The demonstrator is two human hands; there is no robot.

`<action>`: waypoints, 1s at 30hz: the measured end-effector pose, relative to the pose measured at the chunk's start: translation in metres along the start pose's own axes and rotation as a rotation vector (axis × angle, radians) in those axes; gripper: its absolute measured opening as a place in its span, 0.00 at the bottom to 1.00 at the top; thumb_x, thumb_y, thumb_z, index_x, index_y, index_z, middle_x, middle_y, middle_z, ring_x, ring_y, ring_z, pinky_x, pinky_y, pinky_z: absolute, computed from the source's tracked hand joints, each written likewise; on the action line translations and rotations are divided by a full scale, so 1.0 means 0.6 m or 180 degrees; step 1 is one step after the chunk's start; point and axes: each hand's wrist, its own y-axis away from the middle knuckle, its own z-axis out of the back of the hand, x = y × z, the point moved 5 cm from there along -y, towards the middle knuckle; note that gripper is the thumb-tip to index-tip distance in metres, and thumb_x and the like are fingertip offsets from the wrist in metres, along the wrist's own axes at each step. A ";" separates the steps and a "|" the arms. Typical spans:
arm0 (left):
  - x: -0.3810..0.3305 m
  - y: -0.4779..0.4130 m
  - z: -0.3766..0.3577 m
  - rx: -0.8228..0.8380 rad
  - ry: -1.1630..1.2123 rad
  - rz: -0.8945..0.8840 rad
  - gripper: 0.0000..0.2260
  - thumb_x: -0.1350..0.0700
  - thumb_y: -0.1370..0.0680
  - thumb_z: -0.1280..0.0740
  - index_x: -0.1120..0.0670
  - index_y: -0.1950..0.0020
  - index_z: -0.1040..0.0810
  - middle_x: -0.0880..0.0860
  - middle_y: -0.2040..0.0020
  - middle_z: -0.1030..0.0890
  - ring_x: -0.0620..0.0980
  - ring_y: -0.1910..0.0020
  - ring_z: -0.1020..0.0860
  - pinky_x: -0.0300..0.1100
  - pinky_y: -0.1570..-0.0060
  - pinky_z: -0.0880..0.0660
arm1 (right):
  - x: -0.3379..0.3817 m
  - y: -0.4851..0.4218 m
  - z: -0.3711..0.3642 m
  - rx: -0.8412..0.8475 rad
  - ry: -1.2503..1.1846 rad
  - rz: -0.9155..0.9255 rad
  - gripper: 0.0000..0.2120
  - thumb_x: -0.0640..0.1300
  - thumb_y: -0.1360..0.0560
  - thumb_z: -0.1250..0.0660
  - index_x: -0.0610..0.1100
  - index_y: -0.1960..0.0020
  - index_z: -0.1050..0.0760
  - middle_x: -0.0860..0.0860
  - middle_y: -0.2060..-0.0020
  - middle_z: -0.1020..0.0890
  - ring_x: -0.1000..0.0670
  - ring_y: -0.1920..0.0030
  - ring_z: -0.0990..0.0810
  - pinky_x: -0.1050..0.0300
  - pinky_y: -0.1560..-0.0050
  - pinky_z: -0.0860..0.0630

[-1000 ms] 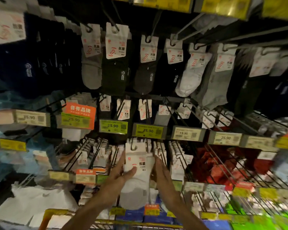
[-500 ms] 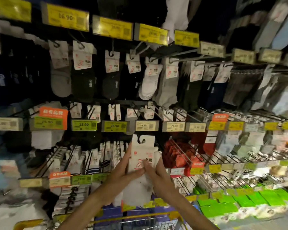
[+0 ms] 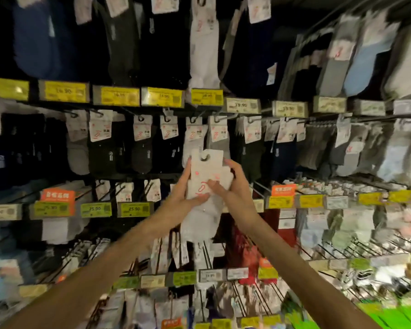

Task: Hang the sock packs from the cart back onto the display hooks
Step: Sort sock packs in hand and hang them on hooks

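A white sock pack (image 3: 205, 176) with a white card header and a hang hole at its top is held up in front of the display wall. My left hand (image 3: 184, 191) grips its left edge, thumb across the card front. My right hand (image 3: 233, 184) holds its right side, thumb on the card. The pack's hole sits just below the row of hooks (image 3: 220, 118) that carry white and grey sock packs. The cart is out of view.
Rows of hanging sock packs fill the wall, dark ones (image 3: 142, 148) to the left, grey and pale ones (image 3: 356, 150) to the right. Yellow price tags (image 3: 161, 97) line each hook rail. Wire hooks (image 3: 261, 186) jut out at the right of my hands.
Both hands have raised the sock pack from the lower rail up to the row of hooks above. The view has tilted upward and the cart has left the frame.
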 end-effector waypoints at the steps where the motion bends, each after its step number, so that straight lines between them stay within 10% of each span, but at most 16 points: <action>1: -0.018 -0.017 -0.004 -0.0040 -0.0095 -0.0035 0.41 0.65 0.22 0.31 0.36 0.21 0.49 0.46 0.27 0.28 0.41 0.34 0.24 0.39 0.42 0.22 | 0.014 -0.018 0.006 0.0000 -0.0030 0.0022 0.20 0.35 0.24 0.31 0.44 0.35 0.31 0.48 0.44 0.20 0.53 0.46 0.18 0.57 0.53 0.19; 11: -0.127 -0.109 0.001 -0.0641 -0.0413 -0.0095 0.31 0.61 0.22 0.29 0.46 0.22 0.37 0.51 0.35 0.20 0.47 0.41 0.20 0.41 0.47 0.21 | 0.083 -0.161 0.019 -0.0180 -0.0191 -0.0185 0.21 0.32 0.26 0.29 0.43 0.37 0.28 0.45 0.46 0.19 0.57 0.55 0.18 0.66 0.64 0.21; 18: -0.134 -0.147 0.030 -0.1159 -0.0348 0.0007 0.28 0.61 0.23 0.28 0.52 0.24 0.30 0.54 0.35 0.20 0.52 0.38 0.21 0.49 0.36 0.24 | 0.077 -0.207 -0.007 -0.0489 -0.0393 -0.0284 0.24 0.34 0.24 0.30 0.39 0.30 0.30 0.41 0.38 0.21 0.44 0.40 0.21 0.47 0.40 0.22; 30: -0.116 -0.194 0.054 -0.1160 -0.0287 0.0140 0.25 0.59 0.23 0.27 0.49 0.27 0.26 0.52 0.38 0.19 0.52 0.42 0.19 0.46 0.43 0.21 | 0.062 -0.240 -0.012 -0.0391 -0.0404 -0.0228 0.21 0.34 0.24 0.31 0.39 0.31 0.28 0.44 0.40 0.19 0.44 0.41 0.20 0.44 0.37 0.23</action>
